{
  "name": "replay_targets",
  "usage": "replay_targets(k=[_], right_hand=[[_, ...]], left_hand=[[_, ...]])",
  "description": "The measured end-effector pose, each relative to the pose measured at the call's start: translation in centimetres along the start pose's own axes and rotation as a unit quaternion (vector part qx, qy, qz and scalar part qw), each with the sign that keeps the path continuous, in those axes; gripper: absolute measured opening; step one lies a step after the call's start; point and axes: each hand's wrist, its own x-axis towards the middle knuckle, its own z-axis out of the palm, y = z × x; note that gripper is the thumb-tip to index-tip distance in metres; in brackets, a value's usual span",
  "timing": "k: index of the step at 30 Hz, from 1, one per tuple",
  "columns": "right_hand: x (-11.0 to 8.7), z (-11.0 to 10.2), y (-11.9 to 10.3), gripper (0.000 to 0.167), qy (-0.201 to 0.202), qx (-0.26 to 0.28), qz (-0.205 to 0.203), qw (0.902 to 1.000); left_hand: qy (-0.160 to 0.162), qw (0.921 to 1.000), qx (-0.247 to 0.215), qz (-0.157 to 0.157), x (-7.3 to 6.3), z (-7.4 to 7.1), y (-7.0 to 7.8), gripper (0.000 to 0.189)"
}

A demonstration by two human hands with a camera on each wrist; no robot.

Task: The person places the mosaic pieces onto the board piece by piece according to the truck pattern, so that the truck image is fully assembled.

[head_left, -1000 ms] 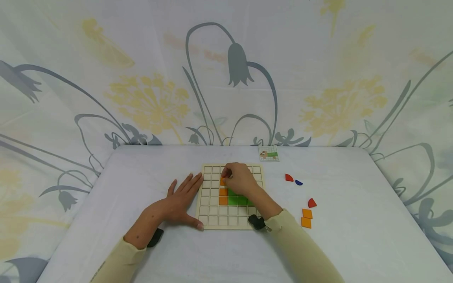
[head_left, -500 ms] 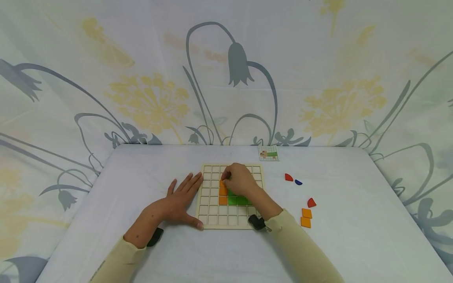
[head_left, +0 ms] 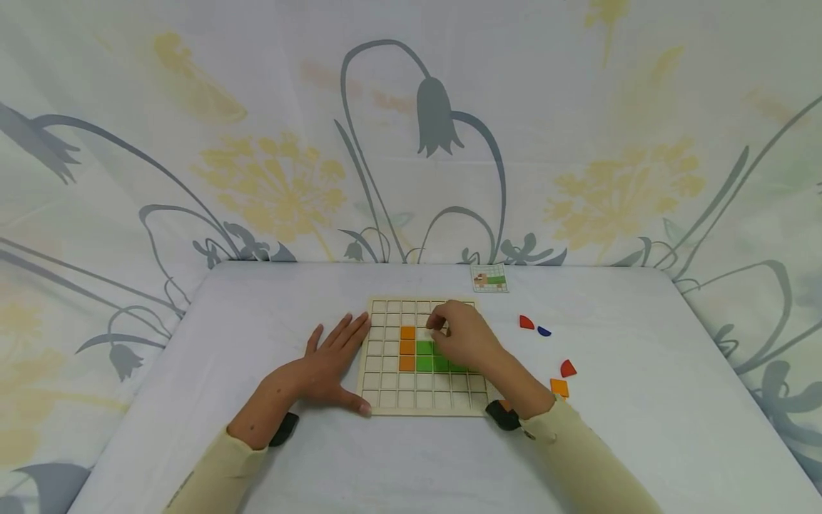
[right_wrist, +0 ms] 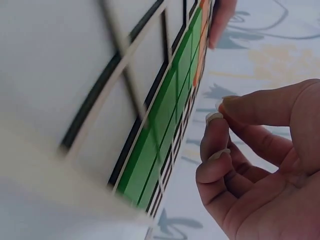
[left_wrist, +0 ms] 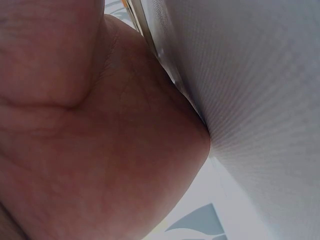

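Observation:
My left hand [head_left: 325, 370] lies flat with fingers spread at the left edge of a pale gridded board [head_left: 388, 400]. In the left wrist view its palm [left_wrist: 110, 130] fills much of the picture. On the board a column of orange square tiles [head_left: 407, 348] stands beside rows of green square tiles [head_left: 424, 363]. My right hand [head_left: 467, 333] hovers over the board, partly covering the green tiles. Its fingers are loosely bent, thumb close to the index fingertip, with nothing visible between them in the right wrist view.
Right of the board lie two red quarter-circle pieces [head_left: 526, 323], a small blue half-round piece [head_left: 544, 331] and orange squares [head_left: 559, 387], one partly covered by my right sleeve. A small pattern card [head_left: 489, 278] lies behind the board. A printed cloth backdrop [head_left: 411, 143] rises behind the table.
My right hand has let go of the top orange tile, now sitting in its cell, and moved right, with the sleeve now over an orange square. My left hand has stayed put.

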Motion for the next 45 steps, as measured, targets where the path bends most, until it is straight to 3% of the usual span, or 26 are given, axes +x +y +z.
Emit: replay_targets(k=[15, 30, 39, 45], right_hand=[[-6.7, -4.5, 5.8, 0.013, 0.03, -0.025, 0.022, 0.999], [-11.2, -7.7, 10.0, 0.018, 0.028, -0.035, 0.054, 0.9976], [-13.0, -8.6, 11.7, 0.021, 0.002, -0.056, 0.029, 0.998], [-13.3, -8.8, 11.9, 0.024, -0.012, -0.037, -0.005, 0.9993]], left_hand=[[-0.001, 1.0, -0.003, -0.004, 0.1, 0.0, 0.0, 0.144], [-0.003, 0.9999, 0.0, -0.011, 0.1, 0.1, 0.0, 0.145], [-0.003, 0.9999, 0.005, -0.012, 0.2, 0.2, 0.0, 0.145], [-0.001, 1.0, 0.005, -0.009, 0.2, 0.2, 0.0, 0.145]])
